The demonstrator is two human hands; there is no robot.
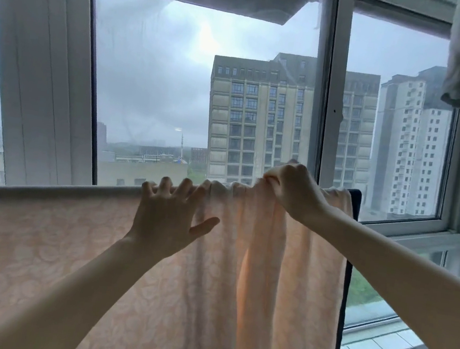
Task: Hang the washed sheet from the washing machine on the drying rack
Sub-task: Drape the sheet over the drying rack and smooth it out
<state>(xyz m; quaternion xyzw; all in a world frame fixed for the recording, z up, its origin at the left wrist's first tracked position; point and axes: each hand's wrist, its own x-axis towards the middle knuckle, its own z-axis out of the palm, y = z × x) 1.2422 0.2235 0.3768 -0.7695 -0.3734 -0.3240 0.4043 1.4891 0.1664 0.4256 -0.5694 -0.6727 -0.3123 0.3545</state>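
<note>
Sheet (43, 239), pale peach with a faint floral weave, already hangs over the rack's rail (49, 189) from nine o'clock toward three, smooth on the left but bunched into folds near the middle. The left hand (166, 218) rests flat on the top edge with fingers spread apart, while the right hand (293, 190), at about two o'clock from it, has its fingers clamped on a gathered pinch of cloth. Spreading appears to be the step in hand; the next move likely calls for drawing that bunch rightward toward the dark towel (351, 245).
</note>
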